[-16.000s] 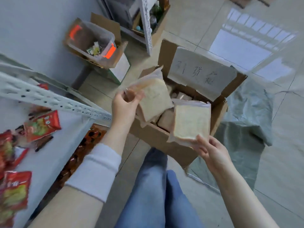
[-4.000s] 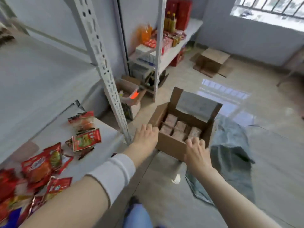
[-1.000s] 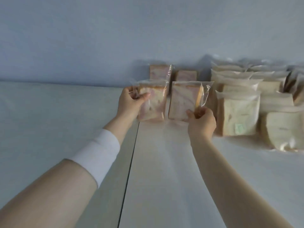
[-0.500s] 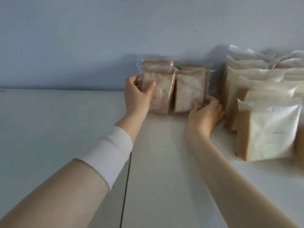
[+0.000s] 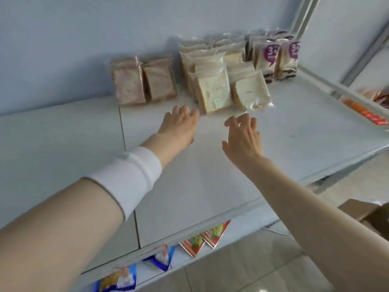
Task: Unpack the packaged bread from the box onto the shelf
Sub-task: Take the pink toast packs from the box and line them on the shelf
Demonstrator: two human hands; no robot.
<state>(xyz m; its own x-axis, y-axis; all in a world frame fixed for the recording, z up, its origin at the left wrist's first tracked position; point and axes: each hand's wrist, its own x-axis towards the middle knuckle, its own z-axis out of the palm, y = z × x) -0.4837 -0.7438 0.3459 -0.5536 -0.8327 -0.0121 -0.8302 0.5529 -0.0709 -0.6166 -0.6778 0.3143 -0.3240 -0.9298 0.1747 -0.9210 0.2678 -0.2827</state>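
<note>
White shelf [image 5: 210, 186] | left hand [image 5: 179, 127] fingers loose, empty | right hand [image 5: 244, 140] spread, empty

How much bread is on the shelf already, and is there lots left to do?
Done: two brown bread packs stand at the wall on the shelf, beside pale packs. In hand: nothing; the left hand and right hand are open above it. Left: only a corner of the box shows, so remaining packs can't be counted.
</note>
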